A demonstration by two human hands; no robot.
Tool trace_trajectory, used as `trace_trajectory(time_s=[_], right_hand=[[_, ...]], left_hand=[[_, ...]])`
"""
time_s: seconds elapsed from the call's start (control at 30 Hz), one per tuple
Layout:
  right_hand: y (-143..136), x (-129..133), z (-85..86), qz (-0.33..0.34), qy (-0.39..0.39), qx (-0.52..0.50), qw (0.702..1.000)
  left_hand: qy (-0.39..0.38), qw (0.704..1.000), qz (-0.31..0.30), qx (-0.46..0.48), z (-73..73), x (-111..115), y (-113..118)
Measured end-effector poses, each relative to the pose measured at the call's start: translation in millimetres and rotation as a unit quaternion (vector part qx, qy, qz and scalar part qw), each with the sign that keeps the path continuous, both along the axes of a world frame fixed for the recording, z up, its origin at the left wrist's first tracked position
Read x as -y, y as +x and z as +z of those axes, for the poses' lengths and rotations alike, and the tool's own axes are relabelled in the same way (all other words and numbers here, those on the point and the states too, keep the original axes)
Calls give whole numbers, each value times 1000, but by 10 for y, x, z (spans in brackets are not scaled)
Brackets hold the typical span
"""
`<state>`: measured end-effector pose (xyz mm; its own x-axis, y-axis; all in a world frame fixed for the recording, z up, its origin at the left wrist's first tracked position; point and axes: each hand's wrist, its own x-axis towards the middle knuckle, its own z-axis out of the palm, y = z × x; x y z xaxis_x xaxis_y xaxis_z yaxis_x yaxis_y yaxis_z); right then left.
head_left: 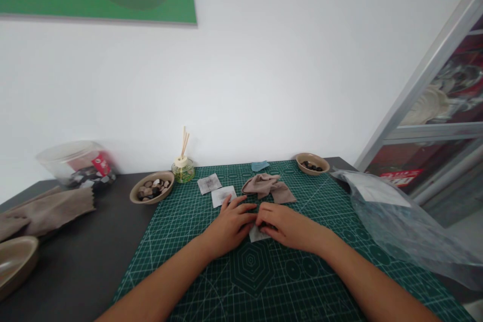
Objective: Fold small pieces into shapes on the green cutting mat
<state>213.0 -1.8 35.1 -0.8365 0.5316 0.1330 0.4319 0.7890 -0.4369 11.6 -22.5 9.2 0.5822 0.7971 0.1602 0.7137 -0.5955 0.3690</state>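
Probably for steadying, the left hand (232, 222) has fingers apart beside the pale sheet (258, 235); the right hand (282, 224) bunches its fingertips over it, whether gripping I cannot tell. Beyond, 2 smudged sheets (209, 184) and the cloth (264, 183) lie on the mat (181, 261), perhaps for easy reach.

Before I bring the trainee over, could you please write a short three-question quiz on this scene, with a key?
1. True or false: the plastic bag lies to the right of the right hand.
2. Which stands closest to the reed diffuser? A) the blue scrap; B) the bowl of mixed stones; C) the plastic bag.
3. Fill in: below the left hand and a small pale piece spreads a green, gridded ____.

Key: 1, true; 2, B; 3, cutting mat.
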Motion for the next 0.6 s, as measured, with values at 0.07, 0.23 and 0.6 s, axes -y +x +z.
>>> trace_trajectory(time_s=[0.07, 0.23, 0.6], right_hand=[[-5, 6, -2, 8, 0, -5, 1000], [2, 5, 8, 5, -1, 2, 1000], [-3, 15, 30, 0, 6, 20, 1000]], left_hand=[[-1, 1000, 2, -3, 1, 1, 2], [1, 1000, 2, -3, 11, 7, 2], [-1, 1000, -1, -5, 8, -1, 4]])
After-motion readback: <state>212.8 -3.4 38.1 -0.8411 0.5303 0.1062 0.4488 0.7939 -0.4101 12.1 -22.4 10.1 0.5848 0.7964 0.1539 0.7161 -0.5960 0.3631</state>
